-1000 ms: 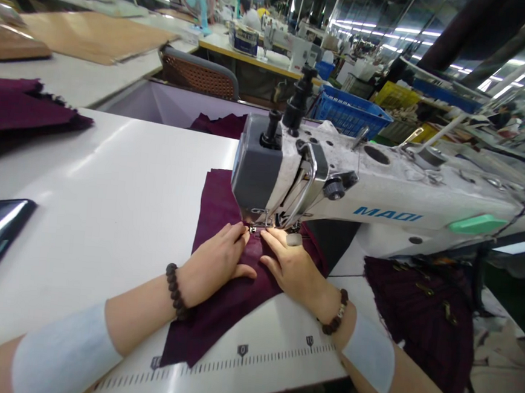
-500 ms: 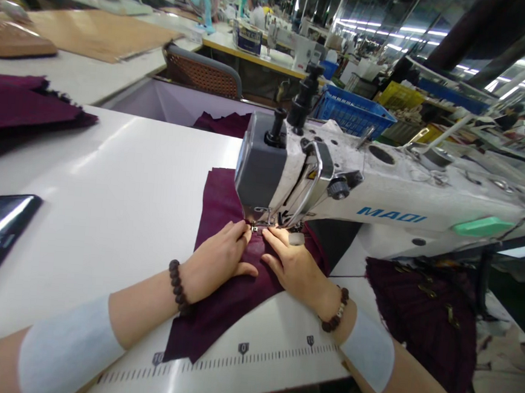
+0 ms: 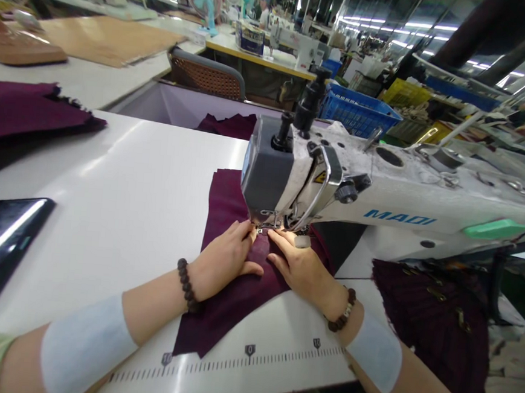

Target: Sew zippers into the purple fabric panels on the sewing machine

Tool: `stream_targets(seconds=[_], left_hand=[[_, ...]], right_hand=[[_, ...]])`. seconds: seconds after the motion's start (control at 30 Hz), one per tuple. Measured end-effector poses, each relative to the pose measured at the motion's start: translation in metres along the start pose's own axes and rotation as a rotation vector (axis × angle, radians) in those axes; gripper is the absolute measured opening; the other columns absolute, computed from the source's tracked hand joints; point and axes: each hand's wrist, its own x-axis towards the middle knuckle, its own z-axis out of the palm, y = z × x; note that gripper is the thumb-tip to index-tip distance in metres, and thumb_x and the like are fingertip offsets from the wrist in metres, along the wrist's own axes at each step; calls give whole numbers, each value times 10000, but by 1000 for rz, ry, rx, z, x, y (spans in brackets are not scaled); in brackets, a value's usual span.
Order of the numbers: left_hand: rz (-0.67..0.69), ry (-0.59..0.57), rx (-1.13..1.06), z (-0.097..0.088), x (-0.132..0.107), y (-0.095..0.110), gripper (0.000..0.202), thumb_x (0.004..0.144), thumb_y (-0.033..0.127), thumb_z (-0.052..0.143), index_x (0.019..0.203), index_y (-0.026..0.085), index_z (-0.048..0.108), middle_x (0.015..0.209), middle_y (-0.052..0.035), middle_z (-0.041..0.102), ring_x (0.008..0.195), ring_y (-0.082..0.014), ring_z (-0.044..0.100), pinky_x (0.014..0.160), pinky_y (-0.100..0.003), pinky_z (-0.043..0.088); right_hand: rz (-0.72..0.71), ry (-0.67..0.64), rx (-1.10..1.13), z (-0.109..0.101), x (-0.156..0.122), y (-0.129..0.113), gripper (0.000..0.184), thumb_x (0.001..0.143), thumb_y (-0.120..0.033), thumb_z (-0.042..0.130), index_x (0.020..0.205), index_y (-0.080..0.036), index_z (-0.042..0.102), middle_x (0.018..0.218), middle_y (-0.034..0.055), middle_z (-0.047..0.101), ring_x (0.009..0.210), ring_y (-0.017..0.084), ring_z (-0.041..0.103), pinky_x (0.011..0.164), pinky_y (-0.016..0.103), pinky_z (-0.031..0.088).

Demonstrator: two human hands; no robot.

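Note:
A dark maroon piece of fabric [image 3: 216,320] lies under the head of a white sewing machine [image 3: 408,193]. Both hands rest on it, one on each side of the presser foot [image 3: 262,230]. My left hand [image 3: 223,260] lies flat, fingertips beside the foot and thumb stretched towards the middle. My right hand [image 3: 307,271] presses the cloth with its extended fingers close to the foot; a grey band is around one finger. Neither hand grips anything. The needle tip is too small to make out.
A black phone [image 3: 1,248] lies at the left of the white table [image 3: 143,211]. More maroon fabric [image 3: 28,111] sits at the far left, and pieces with metal zipper pulls [image 3: 430,318] lie at the right. A blue crate [image 3: 360,110] stands behind the machine.
The whole view has shifted slightly, so everything sits a little farther right. Both hands keep nearly the same place on the fabric beside the presser foot.

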Motion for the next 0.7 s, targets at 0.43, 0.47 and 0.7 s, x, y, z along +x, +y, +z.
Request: stream_targets(seconds=[0.43,0.47,0.7], left_hand=[[-17,-15,-41,-3,4,0,602,669,469,715,1053,31,565,1128,-189,541,1064,-300,521,948,-414,443],[-16,-13,-41,-3,4,-1,605,671,470,713,1059,32,562,1139,-190,535,1075,-300,516,959,-412,435],[-12,-25,-17,0,5,-5,597,693,484,691,1062,33,558,1124,-174,536,1024,-282,535,947,-390,442]], right_hand=[[22,-3,-63,1,3,0,402,908,-284,461,1274,-123,496,1253,115,548,1138,238,523,1049,447,361],[25,-1,-70,0,4,0,401,905,-281,467,1269,-117,501,1245,115,554,1128,240,528,1045,441,365],[50,-4,-84,3,5,-1,396,909,-291,460,1260,-114,510,1246,120,549,1148,237,505,1039,423,361]])
